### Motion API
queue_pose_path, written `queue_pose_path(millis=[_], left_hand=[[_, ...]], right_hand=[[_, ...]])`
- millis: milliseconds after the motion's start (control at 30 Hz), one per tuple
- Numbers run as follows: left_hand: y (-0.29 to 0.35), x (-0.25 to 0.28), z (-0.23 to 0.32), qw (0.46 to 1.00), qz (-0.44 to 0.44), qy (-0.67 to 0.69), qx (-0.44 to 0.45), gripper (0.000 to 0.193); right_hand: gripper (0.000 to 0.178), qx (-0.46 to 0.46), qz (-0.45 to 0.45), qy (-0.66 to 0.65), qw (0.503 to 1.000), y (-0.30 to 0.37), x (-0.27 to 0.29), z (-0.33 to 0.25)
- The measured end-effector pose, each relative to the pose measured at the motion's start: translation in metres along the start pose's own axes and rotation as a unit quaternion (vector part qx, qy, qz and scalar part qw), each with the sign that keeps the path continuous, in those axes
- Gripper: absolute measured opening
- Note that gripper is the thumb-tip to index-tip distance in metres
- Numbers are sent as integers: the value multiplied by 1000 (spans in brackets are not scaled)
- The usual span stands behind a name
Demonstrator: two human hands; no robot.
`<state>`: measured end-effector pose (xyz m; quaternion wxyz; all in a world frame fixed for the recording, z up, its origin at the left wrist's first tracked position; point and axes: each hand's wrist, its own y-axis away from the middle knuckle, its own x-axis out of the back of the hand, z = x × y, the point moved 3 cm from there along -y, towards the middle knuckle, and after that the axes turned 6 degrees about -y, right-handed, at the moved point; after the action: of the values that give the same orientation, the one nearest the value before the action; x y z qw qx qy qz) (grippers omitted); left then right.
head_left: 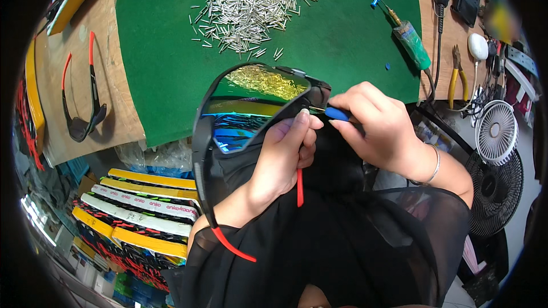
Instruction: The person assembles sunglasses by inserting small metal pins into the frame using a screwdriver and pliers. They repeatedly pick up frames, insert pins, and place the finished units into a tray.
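Observation:
My left hand is closed around a pair of black wraparound sunglasses at the hinge. Its thumb presses close to the joint. The large mirrored lens reflects yellow and blue, and one temple with a red tip hangs down past my left forearm. A second red tip shows below my left fingers. In my right hand, pinched between thumb and fingers, is a small blue-handled screwdriver. Its thin metal shaft points left at the hinge, beside my left thumb. The very tip is too small to make out.
A heap of small silver pins lies on the green mat. To the right are a green-handled tool, pliers and a white fan. More sunglasses rest at left, above stacked yellow-edged trays of frames.

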<state>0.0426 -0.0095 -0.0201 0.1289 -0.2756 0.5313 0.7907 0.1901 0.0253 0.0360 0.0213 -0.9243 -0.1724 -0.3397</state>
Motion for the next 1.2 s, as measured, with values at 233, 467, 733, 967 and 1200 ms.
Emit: queue_pose_path(millis=[233,467,733,967,1200], left_hand=[[-3,3,-1,999,-31,-3,-6,30],[-4,3,-1,1000,-22,0,12,30],[-2,2,1,999,-15,9,32,30],[-4,4,-1,999,-29,20,22,31],[-1,-1,5,999,-35,14,24,31]], right_hand=[[17,52,-48,72,995,-3,0,0],[17,-48,-95,34,994,-3,-3,2],[24,-10,-98,83,992,-6,-1,1],[18,122,-61,225,965,-3,-3,-8],[20,-46,-84,63,993,-9,1,2]])
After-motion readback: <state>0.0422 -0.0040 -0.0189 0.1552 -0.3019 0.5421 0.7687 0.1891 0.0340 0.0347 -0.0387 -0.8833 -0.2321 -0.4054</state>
